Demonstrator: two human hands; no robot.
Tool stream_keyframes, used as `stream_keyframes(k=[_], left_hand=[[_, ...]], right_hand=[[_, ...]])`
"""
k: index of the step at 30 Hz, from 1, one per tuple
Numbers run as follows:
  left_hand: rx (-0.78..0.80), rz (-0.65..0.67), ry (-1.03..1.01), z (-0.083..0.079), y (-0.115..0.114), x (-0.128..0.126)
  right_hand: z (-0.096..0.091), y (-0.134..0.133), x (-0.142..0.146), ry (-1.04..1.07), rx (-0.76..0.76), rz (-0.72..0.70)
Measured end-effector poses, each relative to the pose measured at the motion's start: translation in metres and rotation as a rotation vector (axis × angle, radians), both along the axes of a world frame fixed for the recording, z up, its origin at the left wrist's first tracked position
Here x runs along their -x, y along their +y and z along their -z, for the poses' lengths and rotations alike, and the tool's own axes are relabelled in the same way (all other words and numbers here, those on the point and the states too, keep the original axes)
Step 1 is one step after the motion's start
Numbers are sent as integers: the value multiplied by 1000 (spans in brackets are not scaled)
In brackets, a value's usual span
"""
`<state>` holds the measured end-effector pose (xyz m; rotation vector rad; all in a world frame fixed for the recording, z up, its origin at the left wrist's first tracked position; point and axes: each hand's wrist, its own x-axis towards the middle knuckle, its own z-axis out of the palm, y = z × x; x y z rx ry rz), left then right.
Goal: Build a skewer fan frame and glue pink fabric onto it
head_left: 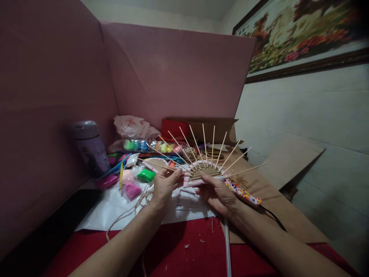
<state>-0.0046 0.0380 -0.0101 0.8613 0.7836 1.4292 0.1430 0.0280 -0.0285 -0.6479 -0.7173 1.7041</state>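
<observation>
A half-round piece of corrugated cardboard (205, 175) with a pale patterned rim is held up in front of me. Several thin wooden sticks (204, 144) fan outward from its curved edge. My right hand (217, 194) grips the piece by its lower edge, thumb on the face. With thumb and fingers together, my left hand (165, 186) pinches the leftmost stick beside the cardboard's left end. Just past my right hand lies a flower-patterned glue gun (243, 192) with a black cord. A translucent glue stick (227, 246) extends toward me below that hand.
Behind my left hand lie a second half-round piece (157, 164), a green clay packet (147, 175) and a pink clay packet (132, 190). Twine (123, 215) trails over white paper (95, 211). A purple bottle (90, 148) stands left; cardboard (288, 215) lies right.
</observation>
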Motion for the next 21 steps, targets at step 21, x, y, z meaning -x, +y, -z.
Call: stream_keyframes(k=[21], left_hand=[[-10,-4,6,1,1,-1]], right_hand=[[2,1,-2,14,4,28]])
